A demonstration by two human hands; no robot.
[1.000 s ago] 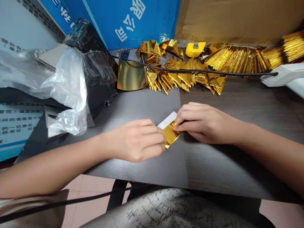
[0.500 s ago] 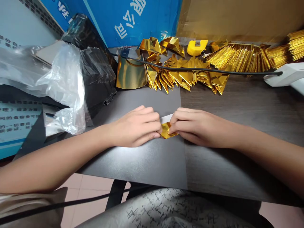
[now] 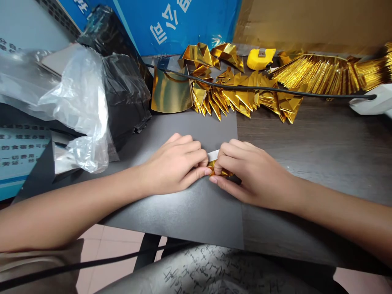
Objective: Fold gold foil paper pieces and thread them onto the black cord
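Observation:
Between my two hands, low on the grey sheet, is a small piece of gold foil paper with a white strip along its far side. My left hand pinches its left end, thumb and curled fingers pressed together. On the right end my right hand has its fingers bent over the foil, with the thumb drawn back along the near edge. Much of the paper is covered by my fingers, so its folds cannot be made out fully.
Behind my hands lie folded gold foil pieces, a flat gold foil sheet and a yellow tape measure. A black cable crosses over them. Plastic-wrapped bundles stand left; boxes line the back.
My right thumb has come out toward the near edge and my right fingers have curled further over the foil, hiding more of it. The left hand keeps its pinch. The view has shifted slightly.

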